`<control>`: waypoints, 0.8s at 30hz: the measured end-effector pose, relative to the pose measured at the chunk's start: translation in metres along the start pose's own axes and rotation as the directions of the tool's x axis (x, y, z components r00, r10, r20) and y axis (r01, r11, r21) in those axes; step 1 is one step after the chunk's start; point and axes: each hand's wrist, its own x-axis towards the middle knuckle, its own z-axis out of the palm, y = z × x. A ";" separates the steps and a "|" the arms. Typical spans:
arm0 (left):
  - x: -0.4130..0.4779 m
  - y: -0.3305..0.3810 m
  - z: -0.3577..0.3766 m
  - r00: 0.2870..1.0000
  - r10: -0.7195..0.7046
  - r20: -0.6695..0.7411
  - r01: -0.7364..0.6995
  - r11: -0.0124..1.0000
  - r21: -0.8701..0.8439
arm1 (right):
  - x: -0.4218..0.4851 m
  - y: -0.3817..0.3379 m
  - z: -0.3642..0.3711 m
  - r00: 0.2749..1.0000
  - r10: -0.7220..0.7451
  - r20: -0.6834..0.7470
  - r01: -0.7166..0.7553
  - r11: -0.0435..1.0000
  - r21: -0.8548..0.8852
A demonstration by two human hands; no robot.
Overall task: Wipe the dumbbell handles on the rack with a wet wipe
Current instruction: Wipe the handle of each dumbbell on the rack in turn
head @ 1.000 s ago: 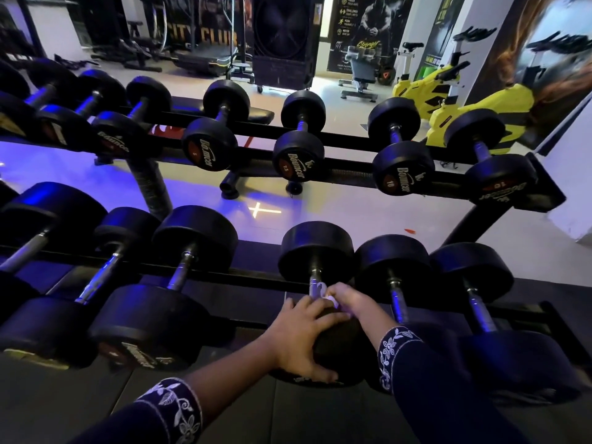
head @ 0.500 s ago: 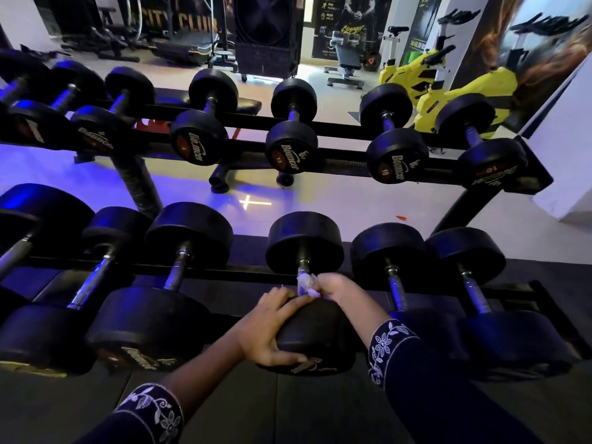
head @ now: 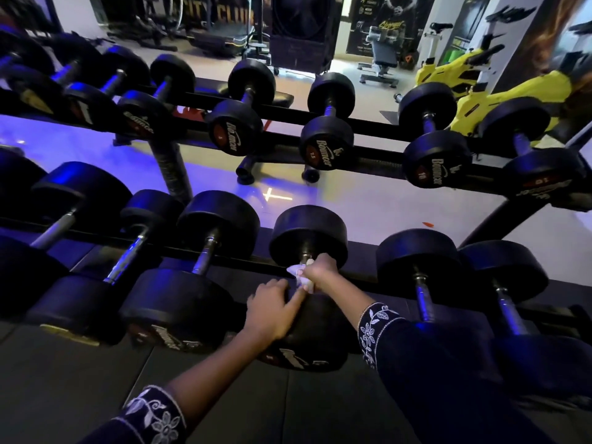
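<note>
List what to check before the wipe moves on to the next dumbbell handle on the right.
1. Grip on the wet wipe: ok, the right hand holds it around the handle.
2. Steadying of the dumbbell: ok, the left hand rests on its near head.
3. Whole handle wiped: cannot tell, the hand covers most of it.
4. Access to the next handle: ok, nothing on it.
5. Wipe clean enough: cannot tell.

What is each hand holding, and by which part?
Right hand grips the wipe, wrapped round the handle by the far head. Left hand holds nothing; it rests on the near head.
</note>
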 end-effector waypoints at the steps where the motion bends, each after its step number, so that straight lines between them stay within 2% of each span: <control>1: 0.001 -0.001 0.001 0.999 -0.007 -0.035 0.008 1.000 0.015 | 0.001 0.003 0.001 1.000 0.012 0.005 -0.012 0.999 0.047; 3: 0.004 -0.008 -0.002 0.999 -0.037 -0.034 0.034 0.997 -0.075 | -0.002 0.012 0.002 0.999 0.018 0.043 -0.022 0.995 0.097; 5: 0.006 -0.019 -0.007 0.998 -0.056 -0.018 0.053 0.986 -0.160 | -0.004 0.021 0.003 0.988 0.018 0.150 -0.022 0.999 0.026; 7: 0.007 -0.024 -0.012 0.999 -0.054 0.003 0.054 0.989 -0.135 | -0.005 0.023 0.006 0.975 0.057 0.214 -0.048 0.998 -0.047; 9: 0.007 -0.024 -0.016 0.998 -0.061 0.030 0.062 0.997 -0.050 | -0.007 0.013 0.009 0.967 0.064 0.245 -0.082 0.994 0.067; 11: 0.007 -0.023 -0.022 0.997 -0.063 0.032 0.062 0.998 0.029 | 0.006 0.001 0.014 0.989 0.081 0.122 -0.109 0.964 0.244; 14: 0.005 -0.023 -0.025 0.996 -0.084 0.034 0.081 0.994 0.077 | 0.021 -0.018 0.007 0.992 0.127 0.007 -0.123 0.948 0.295; 18: 0.004 -0.022 -0.025 0.996 -0.086 0.029 0.084 0.994 0.076 | 0.011 -0.012 0.008 0.983 0.114 0.141 -0.155 0.932 0.327; 21: 0.004 -0.020 -0.024 0.995 -0.103 0.017 0.102 0.993 0.053 | -0.006 0.006 0.013 0.957 0.085 0.278 -0.138 0.975 0.176; 23: 0.005 -0.019 -0.025 0.995 -0.102 0.023 0.101 0.994 0.039 | -0.013 0.005 0.008 0.926 0.050 0.374 -0.188 0.920 0.343; 24: 0.006 -0.018 -0.026 0.995 -0.099 0.032 0.097 0.994 0.039 | -0.010 0.004 0.006 0.926 0.067 0.371 -0.262 0.822 0.505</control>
